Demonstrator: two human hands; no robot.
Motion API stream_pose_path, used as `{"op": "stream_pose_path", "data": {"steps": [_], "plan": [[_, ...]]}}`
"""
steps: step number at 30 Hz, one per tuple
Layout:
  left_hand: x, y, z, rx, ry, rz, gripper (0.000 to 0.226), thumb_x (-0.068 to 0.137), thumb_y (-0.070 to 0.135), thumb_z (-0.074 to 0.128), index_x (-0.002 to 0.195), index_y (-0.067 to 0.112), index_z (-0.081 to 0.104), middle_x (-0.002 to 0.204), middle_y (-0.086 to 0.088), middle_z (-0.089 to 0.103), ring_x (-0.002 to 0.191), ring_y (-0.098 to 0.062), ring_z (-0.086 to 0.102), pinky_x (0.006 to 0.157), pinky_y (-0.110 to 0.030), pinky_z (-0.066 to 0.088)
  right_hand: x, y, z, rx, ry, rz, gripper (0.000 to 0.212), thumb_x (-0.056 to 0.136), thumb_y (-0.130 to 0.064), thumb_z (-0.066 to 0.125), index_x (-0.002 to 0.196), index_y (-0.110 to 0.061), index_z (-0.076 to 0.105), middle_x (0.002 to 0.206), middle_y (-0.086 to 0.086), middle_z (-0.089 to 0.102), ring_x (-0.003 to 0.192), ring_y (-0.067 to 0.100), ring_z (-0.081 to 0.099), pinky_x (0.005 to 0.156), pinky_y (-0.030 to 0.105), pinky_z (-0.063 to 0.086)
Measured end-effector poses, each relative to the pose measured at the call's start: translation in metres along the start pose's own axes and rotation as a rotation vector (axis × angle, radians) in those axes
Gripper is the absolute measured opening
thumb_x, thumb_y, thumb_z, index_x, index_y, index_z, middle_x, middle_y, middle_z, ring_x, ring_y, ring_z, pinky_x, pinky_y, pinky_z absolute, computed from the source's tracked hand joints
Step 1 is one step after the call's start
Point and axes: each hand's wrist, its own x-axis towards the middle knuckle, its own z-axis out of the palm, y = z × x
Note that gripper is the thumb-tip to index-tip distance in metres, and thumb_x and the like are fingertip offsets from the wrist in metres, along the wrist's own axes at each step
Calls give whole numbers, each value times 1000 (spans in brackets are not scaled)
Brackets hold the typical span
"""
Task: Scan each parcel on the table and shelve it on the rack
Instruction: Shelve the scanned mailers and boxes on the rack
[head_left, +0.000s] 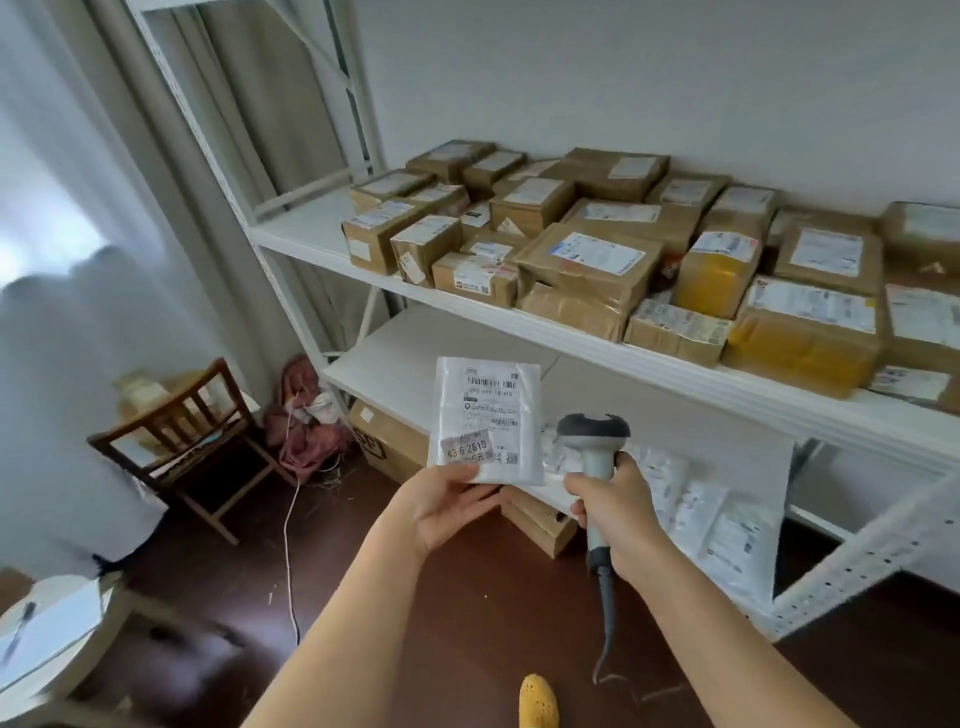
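Observation:
My left hand (441, 506) holds a small white plastic parcel (485, 415) upright by its lower edge, its label with barcodes facing me. My right hand (615, 512) grips the handle of a grey barcode scanner (592, 441), whose head sits just right of the parcel, level with its lower half. Behind both stands the white metal rack (675, 374). Its upper shelf is crowded with brown cardboard parcels (587, 260); the lower shelf carries flat white bag parcels (711, 509) at the right.
A wooden chair (192, 441) stands at the left by the curtain, a pink bag (306, 426) beside the rack's foot. Cardboard boxes (389, 441) sit on the floor under the rack. A round white table (52, 639) with a pen is at bottom left.

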Motion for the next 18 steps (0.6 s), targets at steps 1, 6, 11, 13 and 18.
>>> {"op": "stream_pose_path", "data": {"steps": [1, 6, 11, 13, 18], "plan": [[21, 16, -7, -4, 50, 14, 29, 94, -14, 43, 115, 3, 55, 112, -23, 66, 99, -40, 67, 88, -57, 54, 21, -4, 15, -16, -18, 16, 30, 87, -1, 60, 114, -12, 51, 83, 9, 58, 63, 17, 56, 55, 27, 45], [121, 98, -48, -92, 330, 5, 38, 93, -15, 39, 125, 3, 50, 104, -20, 65, 91, -33, 67, 62, -43, 59, 119, -32, 92, -87, -80, 129, 31, 87, 0, 61, 115, -11, 51, 82, 12, 58, 58, 15, 55, 43, 20, 44], [197, 165, -93, -164, 541, 60, 54, 90, -19, 48, 139, -1, 38, 100, -22, 64, 80, -32, 67, 55, -39, 55, 190, -52, 161, -210, -105, 190, 30, 87, -2, 64, 114, -8, 52, 77, 10, 58, 54, 15, 55, 43, 20, 43], [228, 184, -109, -189, 574, 77, 53, 88, -22, 50, 137, -5, 41, 99, -22, 64, 81, -32, 66, 72, -41, 55, 213, -55, 186, -248, -108, 213, 28, 86, -2, 63, 111, -8, 52, 77, 10, 59, 52, 14, 54, 40, 16, 41], [334, 218, -145, -5, 548, 28, 40, 93, -12, 50, 133, -8, 48, 85, -13, 58, 74, -22, 60, 62, -27, 59, 283, -45, 235, -302, -65, 263, 29, 84, -3, 65, 111, -10, 55, 73, 12, 61, 54, 19, 56, 51, 28, 46]]}}
